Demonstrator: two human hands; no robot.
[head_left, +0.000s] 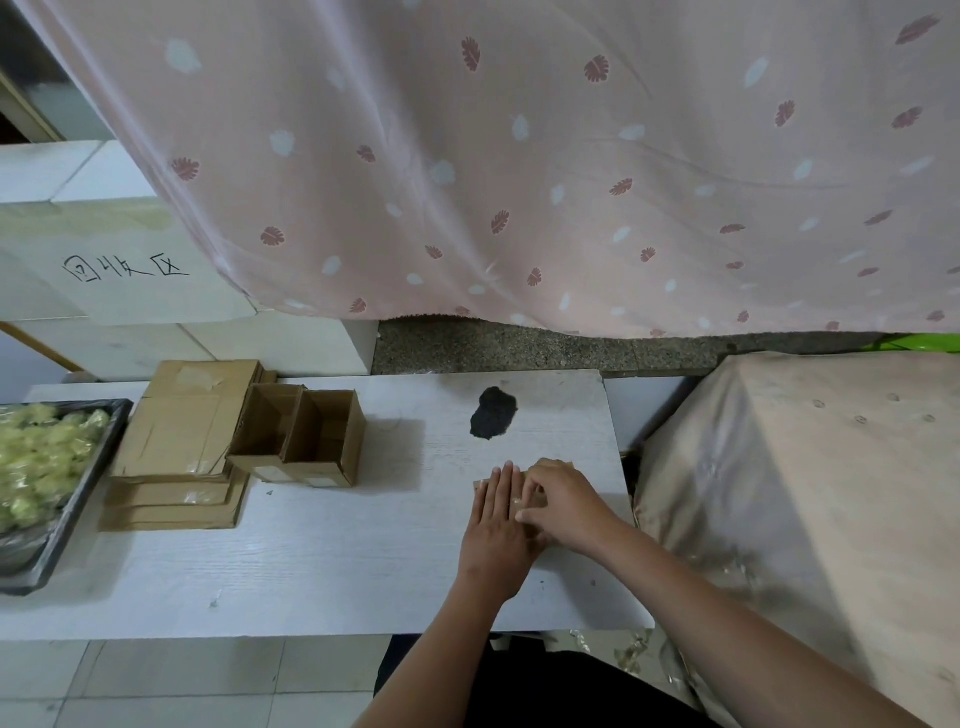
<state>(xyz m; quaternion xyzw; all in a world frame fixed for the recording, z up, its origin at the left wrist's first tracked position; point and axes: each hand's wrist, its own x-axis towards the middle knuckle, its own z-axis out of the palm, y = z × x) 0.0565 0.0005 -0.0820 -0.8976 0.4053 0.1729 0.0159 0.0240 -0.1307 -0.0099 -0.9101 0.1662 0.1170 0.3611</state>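
A flat piece of brown cardboard (479, 487) is laid on the white table (337, 561), toward the table's 3 o'clock edge and at about 5 o'clock from the black patch (493, 413). It is lying level, with one corner left showing at 9 o'clock and a strip of its far edge at 12 o'clock. A glossy band, like clear tape, is seen across its middle. The rest is covered: it is pressed by the flat left hand (496, 525) and touched by the bent fingers of the right hand (563, 506).

On my feed the left hand (496, 525) and right hand (569, 506) are bare, with short nails and bare forearms (727, 618). Black clothing (545, 686) covers the lap.
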